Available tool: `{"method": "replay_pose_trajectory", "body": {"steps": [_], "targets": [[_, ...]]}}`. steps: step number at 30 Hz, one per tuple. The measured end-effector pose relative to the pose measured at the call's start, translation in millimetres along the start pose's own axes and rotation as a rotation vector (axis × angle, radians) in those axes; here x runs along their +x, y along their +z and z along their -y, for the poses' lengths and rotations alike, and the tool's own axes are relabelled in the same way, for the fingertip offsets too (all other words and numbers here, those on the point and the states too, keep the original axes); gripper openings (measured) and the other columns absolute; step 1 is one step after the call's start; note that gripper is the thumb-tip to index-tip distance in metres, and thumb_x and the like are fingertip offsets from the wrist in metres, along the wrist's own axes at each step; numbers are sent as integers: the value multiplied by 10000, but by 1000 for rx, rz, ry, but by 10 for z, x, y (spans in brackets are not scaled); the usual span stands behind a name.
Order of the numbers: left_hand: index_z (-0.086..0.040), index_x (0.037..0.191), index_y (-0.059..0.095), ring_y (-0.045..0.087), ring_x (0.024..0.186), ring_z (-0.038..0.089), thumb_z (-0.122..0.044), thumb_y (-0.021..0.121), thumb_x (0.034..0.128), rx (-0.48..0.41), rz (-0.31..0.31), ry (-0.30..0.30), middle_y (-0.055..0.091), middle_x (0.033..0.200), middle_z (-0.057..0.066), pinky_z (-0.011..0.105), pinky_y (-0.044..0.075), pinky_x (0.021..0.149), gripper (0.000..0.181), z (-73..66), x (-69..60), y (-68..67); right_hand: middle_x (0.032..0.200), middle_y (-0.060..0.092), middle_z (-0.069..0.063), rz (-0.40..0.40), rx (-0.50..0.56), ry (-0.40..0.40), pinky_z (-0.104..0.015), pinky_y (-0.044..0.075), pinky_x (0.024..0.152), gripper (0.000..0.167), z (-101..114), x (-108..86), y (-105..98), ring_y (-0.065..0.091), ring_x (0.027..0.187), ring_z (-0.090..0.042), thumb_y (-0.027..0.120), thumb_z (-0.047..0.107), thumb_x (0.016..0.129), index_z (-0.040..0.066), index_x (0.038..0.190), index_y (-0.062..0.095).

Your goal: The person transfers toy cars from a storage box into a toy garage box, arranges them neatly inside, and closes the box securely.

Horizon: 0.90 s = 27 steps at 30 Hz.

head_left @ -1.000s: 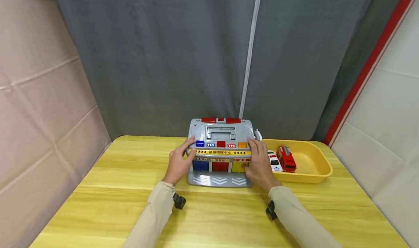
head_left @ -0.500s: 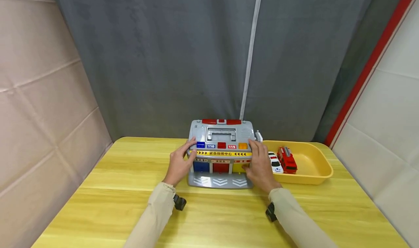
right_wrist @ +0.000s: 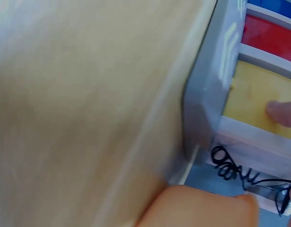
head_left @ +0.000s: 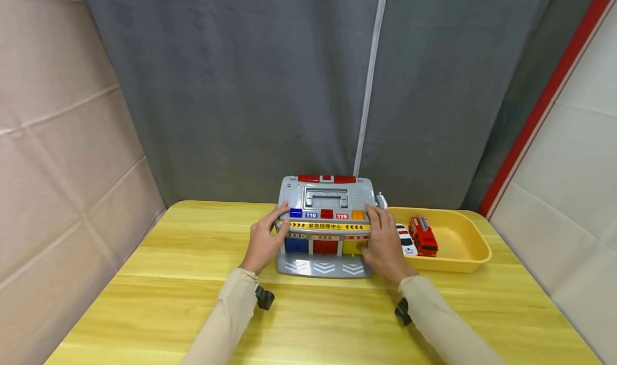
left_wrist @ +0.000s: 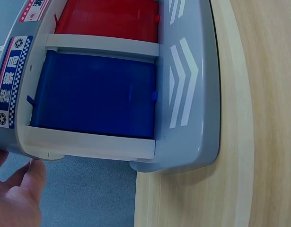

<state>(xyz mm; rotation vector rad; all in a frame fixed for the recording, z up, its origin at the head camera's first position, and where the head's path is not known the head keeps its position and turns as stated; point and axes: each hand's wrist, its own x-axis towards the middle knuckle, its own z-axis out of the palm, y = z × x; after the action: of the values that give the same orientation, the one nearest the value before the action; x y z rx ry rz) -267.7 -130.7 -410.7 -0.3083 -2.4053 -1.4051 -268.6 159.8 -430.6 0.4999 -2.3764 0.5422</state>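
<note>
From my distance I see the toy station (head_left: pixel 325 226) on the table (head_left: pixel 313 322), its long axis running left to right between the left hand (head_left: pixel 263 240) and the right hand (head_left: pixel 384 243), equally near, each with fingers and thumb clamped on one end.

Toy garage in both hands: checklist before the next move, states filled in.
1. Left hand gripping left end of toy garage: ok.
2. Right hand clear of yellow door: not ok, thumb in front.
3. Blue door and red door shut: ok.
4. Black cord clear of right hand: cannot tell.
5. White car and red fire truck inside yellow bin: ok.
6. Rear of toy garage on table: cannot tell, hidden.
</note>
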Motion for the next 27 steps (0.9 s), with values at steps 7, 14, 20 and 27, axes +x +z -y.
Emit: {"method": "replay_pose_trajectory", "body": {"steps": [7, 14, 20, 27], "targets": [[-189, 1357, 635, 393, 1492, 189, -283, 563, 1014, 2, 5, 10, 508, 1530, -90, 390, 391, 1205, 362, -27, 10, 14, 1371, 473, -208, 100, 42, -5, -538, 391, 1000, 1160, 12, 85, -191, 419, 1216, -376, 995, 209, 560, 54, 1517, 357], [-178, 1353, 639, 398, 1489, 197, -268, 572, 1011, 1, -8, 13, 516, 1522, -88, 380, 393, 1204, 360, -11, 12, 21, 1358, 503, -167, 211, 35, -56, -538, 338, 920, 1016, 80, 202, -300, 413, 1253, -360, 942, 306, 663, 147, 1516, 414], [-181, 1347, 643, 406, 1483, 204, -271, 571, 1010, 13, -12, 22, 521, 1522, -76, 392, 403, 1197, 357, 13, 13, 16, 1377, 534, -114, 320, 84, -150, -565, 320, 1036, 827, 217, 352, -306, 443, 1283, -325, 861, 299, 783, 277, 1506, 461], [-203, 1354, 639, 407, 1484, 202, -282, 572, 1008, 15, -13, 16, 513, 1525, -90, 400, 403, 1198, 361, -6, 6, 28, 1275, 565, -107, 340, 88, -238, -522, 403, 995, 708, 239, 447, -314, 473, 1169, -282, 845, 278, 803, 327, 1443, 545]]}}
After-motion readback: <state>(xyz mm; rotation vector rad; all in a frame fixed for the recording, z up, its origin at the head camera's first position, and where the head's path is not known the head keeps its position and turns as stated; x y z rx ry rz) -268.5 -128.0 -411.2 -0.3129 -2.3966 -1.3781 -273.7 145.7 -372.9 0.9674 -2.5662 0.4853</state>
